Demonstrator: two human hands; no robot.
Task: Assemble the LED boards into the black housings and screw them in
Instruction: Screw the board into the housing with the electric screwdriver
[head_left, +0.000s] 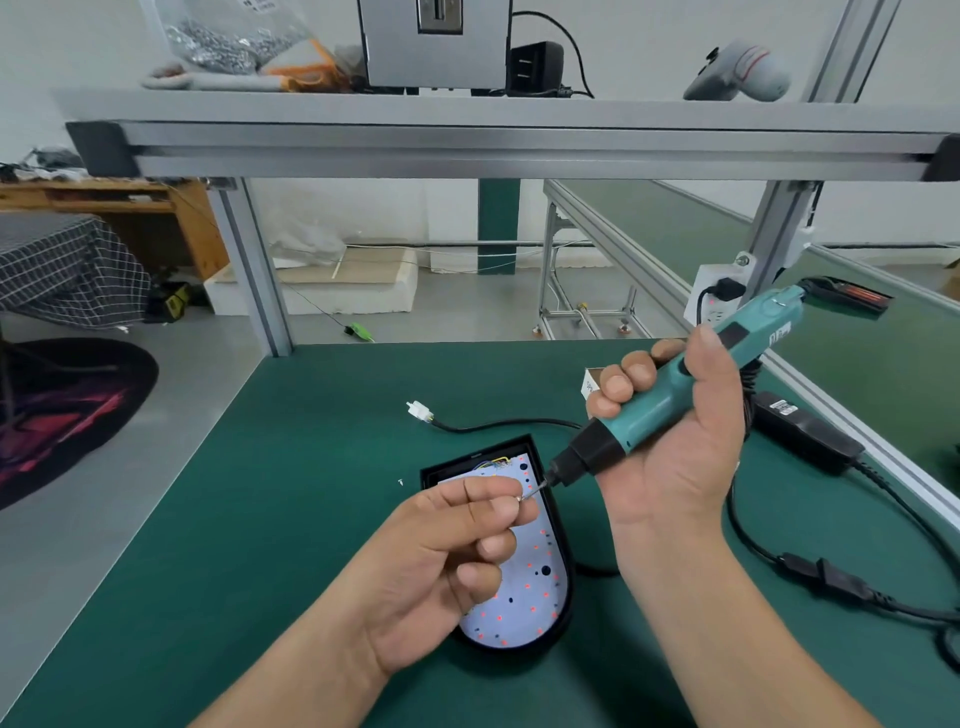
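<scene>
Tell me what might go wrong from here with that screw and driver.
1. The left hand only pinches the tiny screw at the bit of the electric screwdriver; it could slip onto the LED board or the green mat, where another loose screw already lies.
2. Those fingertips sit right by the bit; triggering the driver now might nick them.
3. Neither hand holds the black housing, so it may shift under driving pressure.

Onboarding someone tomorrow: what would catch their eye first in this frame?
The teal electric screwdriver gripped in the right hand, centre right, its bit at a small screw pinched by the left hand. Below the hands, on the green mat, a white LED board dotted red sits in a black housing.
</scene>
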